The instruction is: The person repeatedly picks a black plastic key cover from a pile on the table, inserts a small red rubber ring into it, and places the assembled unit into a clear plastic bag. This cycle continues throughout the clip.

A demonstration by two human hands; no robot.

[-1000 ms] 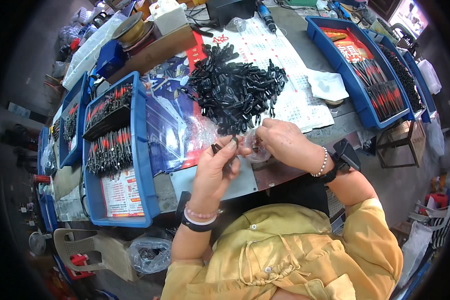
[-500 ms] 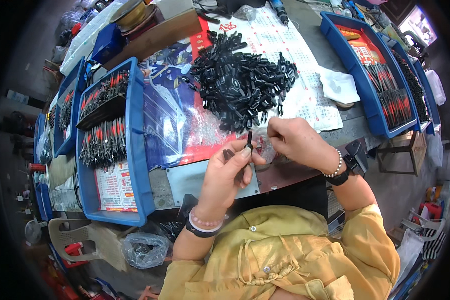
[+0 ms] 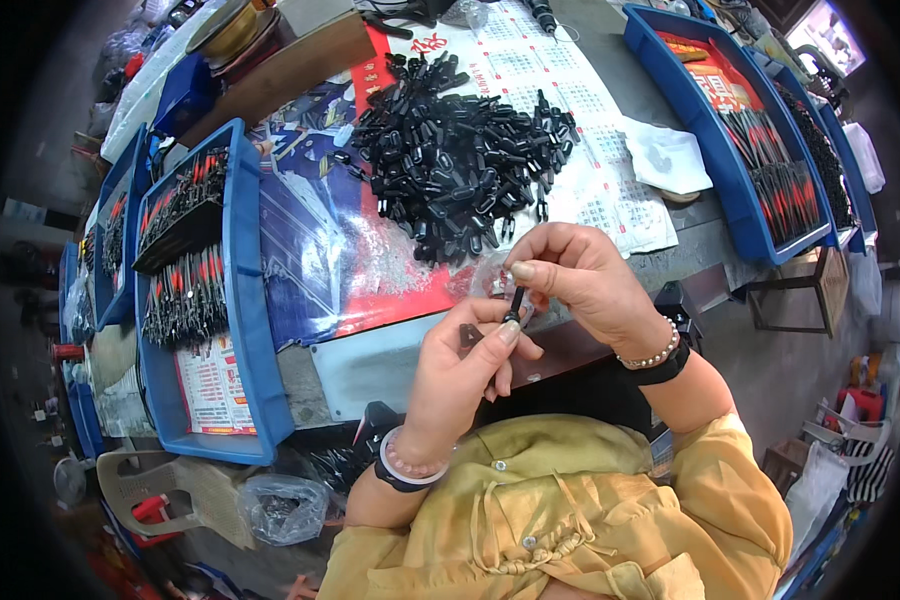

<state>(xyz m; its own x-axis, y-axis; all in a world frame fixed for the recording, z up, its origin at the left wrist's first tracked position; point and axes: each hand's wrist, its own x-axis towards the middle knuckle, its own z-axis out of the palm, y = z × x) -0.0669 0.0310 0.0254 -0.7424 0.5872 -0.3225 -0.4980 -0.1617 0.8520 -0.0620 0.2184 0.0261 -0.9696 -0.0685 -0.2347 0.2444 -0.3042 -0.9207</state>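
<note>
My left hand (image 3: pixel 455 368) pinches a slim black plastic part (image 3: pixel 516 303) upright between thumb and fingers. A second dark piece (image 3: pixel 469 334) is tucked in the same hand, beside the forefinger. Over the slim part's upper end, my right hand (image 3: pixel 595 290) has its thumb and forefinger pressed together; whatever is between those fingertips is too small to make out. Beyond both hands lies a heap of small glossy black plastic parts (image 3: pixel 460 165). Clear tiny bits (image 3: pixel 385 262) are scattered on the red and blue sheet, and clear plastic film (image 3: pixel 488 275) lies just behind my fingers.
At the left, a blue tray (image 3: pixel 242 300) holds rows of black-and-red parts; another blue tray (image 3: pixel 670 110) stands at the right with similar rows. A white cloth or paper (image 3: pixel 667 155) lies near it. A pale metal plate (image 3: pixel 370 368) sits at the table's front edge, with a plastic chair (image 3: pixel 120 485) below left.
My right hand has come in left and down, its fingertips now at the top of the slim black part. My left hand has shifted slightly right, and the whole view has turned a little.
</note>
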